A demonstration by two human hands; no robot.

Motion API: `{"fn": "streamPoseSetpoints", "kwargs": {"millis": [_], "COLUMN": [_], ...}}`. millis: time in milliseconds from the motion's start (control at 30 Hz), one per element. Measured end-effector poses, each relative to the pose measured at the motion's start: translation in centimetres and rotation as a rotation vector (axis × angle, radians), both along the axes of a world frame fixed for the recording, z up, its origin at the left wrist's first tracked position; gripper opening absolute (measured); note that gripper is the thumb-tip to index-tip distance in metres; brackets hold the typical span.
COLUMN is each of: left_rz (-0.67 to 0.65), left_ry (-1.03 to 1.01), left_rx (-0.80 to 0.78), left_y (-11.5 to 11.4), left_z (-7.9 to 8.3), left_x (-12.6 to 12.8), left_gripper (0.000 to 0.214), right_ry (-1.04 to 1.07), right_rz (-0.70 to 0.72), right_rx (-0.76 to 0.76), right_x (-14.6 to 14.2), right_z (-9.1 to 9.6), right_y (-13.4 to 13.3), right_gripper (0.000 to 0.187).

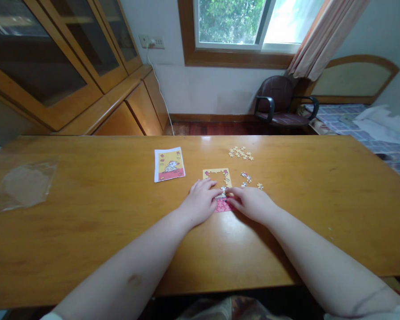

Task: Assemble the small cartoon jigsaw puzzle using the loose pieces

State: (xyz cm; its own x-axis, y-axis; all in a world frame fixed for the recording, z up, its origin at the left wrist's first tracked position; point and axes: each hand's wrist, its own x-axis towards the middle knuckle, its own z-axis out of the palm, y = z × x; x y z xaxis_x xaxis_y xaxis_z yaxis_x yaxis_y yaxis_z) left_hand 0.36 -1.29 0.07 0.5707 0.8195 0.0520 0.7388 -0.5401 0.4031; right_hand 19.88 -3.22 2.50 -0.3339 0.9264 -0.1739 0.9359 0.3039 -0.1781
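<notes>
No writing can be read.
The picture card (169, 165), left of the half-built puzzle (216, 170), shows only a cartoon; any marks on either are too small to make out as words.

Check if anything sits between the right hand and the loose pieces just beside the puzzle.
Nothing visible does. The right hand rests on the puzzle, and only bare table separates it from the nearest loose pieces.
</notes>
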Motion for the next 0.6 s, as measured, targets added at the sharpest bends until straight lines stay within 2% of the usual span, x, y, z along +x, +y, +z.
{"fn": "streamPoseSetpoints", "kwargs": {"millis": [300,600], "left_rz": [0.002,0.007], "left_ry": [-0.036,0.02], "left_rx": [0.011,-0.011], "left_y": [0.04,-0.03], "left_z": [-0.16,-0.18], "left_x": [-0.06,0.06], "left_gripper": [0.039,0.039], "right_ry": [-0.001,-0.021], "right_rz": [-0.013,-0.005], "right_rx": [0.004,-0.012], "right_x": [0.03,0.07], "right_z": [-0.05,-0.18], "right_y": [0.09,0.21], "right_gripper": [0.042,0.045]}}
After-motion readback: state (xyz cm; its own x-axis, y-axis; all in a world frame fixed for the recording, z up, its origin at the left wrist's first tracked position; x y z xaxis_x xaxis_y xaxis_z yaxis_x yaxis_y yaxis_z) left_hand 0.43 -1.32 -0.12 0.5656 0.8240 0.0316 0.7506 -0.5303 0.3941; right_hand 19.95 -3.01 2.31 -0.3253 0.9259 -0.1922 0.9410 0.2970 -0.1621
